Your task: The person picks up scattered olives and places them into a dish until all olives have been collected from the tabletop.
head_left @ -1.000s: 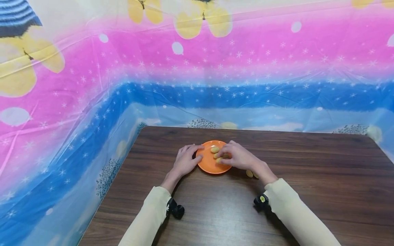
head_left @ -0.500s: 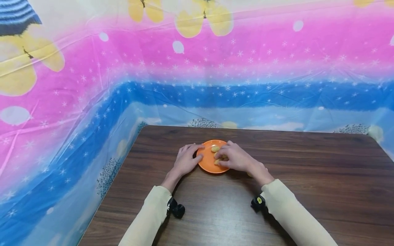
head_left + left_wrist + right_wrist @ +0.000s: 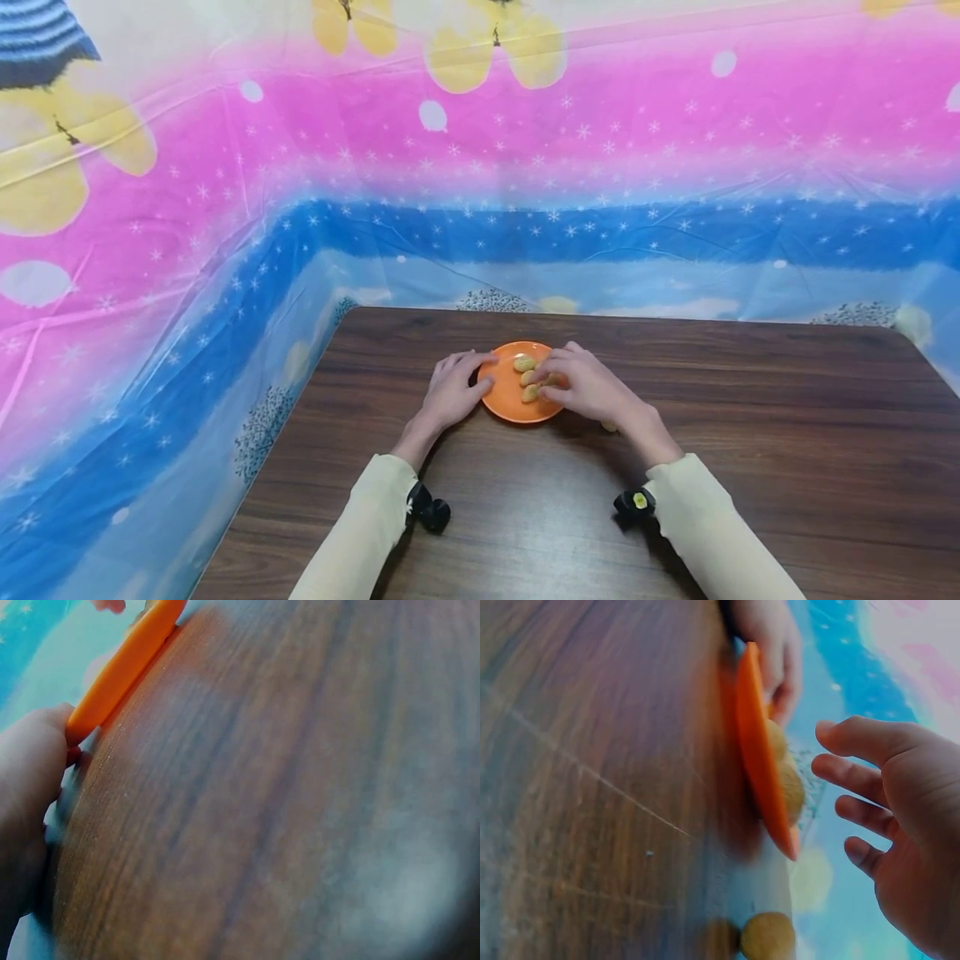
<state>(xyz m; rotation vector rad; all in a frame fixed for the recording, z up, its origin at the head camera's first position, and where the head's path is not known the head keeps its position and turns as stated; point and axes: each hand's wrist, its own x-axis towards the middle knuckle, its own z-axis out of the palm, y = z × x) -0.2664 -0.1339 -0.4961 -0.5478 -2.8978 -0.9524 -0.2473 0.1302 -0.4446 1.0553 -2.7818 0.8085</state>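
Observation:
On the wooden table lies an orange plate point(image 3: 510, 407) bearing several small tan, oval, walnut-like pieces point(image 3: 530, 392). My left hand point(image 3: 452, 389) holds the plate's left rim, its thumb and fingertips overlapping the edge. In the left wrist view the left thumb meets the orange rim point(image 3: 120, 679). Over the plate's right side is my right hand point(image 3: 588, 385), its thumb and fingers spread apart beside the tan pieces. The right wrist view shows this right hand point(image 3: 900, 795) with nothing between its fingertips.
Another tan piece point(image 3: 609, 426) lies on the table point(image 3: 750, 433), partly hidden by the right wrist; it shows as a round tan piece point(image 3: 769, 936) in the right wrist view. A patterned cloth point(image 3: 600, 233) hangs behind the table and along its left side.
My right fingers have parted and drawn slightly right, letting go of a tan piece now uncovered on the plate. The left hand has stayed at the rim.

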